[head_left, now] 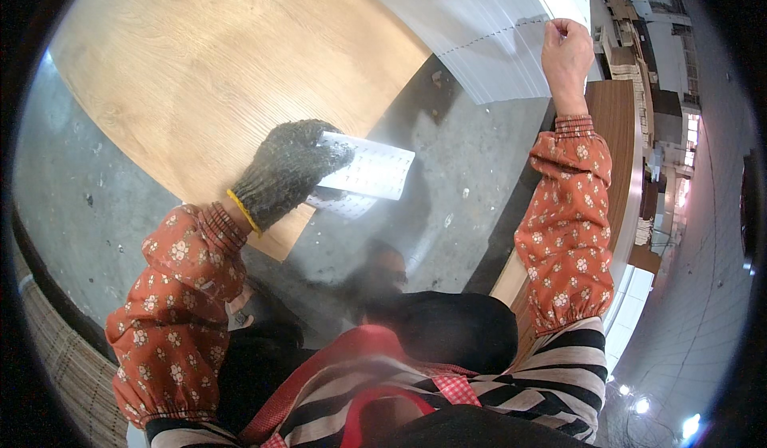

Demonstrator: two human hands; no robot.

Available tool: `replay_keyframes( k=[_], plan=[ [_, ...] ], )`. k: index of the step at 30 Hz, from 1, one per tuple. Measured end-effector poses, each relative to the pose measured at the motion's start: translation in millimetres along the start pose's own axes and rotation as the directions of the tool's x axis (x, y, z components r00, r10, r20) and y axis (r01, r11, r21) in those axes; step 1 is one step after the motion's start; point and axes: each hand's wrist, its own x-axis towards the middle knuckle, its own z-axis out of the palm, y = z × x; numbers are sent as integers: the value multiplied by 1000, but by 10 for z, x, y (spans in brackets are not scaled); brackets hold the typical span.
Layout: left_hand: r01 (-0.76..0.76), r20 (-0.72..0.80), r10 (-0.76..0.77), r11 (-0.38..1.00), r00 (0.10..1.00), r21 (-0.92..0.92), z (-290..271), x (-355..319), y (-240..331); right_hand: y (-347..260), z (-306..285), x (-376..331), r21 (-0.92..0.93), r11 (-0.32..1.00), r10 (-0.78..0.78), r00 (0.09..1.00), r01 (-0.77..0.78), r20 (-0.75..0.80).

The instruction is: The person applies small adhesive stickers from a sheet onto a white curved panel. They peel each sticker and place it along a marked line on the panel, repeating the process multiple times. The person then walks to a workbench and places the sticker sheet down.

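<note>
My left hand [300, 164] wears a dark grey knitted glove with a yellow cuff edge. Its fingers are closed on white printed paper sheets [374, 167], which stick out to the right over the grey floor. Bare and pinched, my right hand [568, 48] is at the right end of a stack of white panels [487, 48]. Whatever lies between those fingertips is too small or hidden to make out. A dotted dark line runs across the stack's side toward this hand. Beneath the gloved hand is a large light wood-grain board [240, 56].
Brown wood-grain panels [615, 128] stand along my right side, close to the right forearm. Grey concrete floor [471, 176] shows between the board and the stack. A woven ribbed surface [68, 360] lies at lower left. More stacked boards [631, 56] line the far right.
</note>
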Motion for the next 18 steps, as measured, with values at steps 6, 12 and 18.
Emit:
replay_keyframes(
  k=[6, 12, 18],
  plan=[
    [64, 46, -64, 998, 997, 2, 4, -18, -12, 12, 8, 17, -39, 999, -13, 1000, 12, -21],
    [-71, 20, 69, 988, 997, 138, 24, -41, -70, -12, 20, 13, -72, 997, -22, 999, 18, -47],
    [25, 22, -26, 1000, 999, 12, 17, 3, -14, -19, 61, -10, -138, 989, -66, 988, 47, -137]
  ],
)
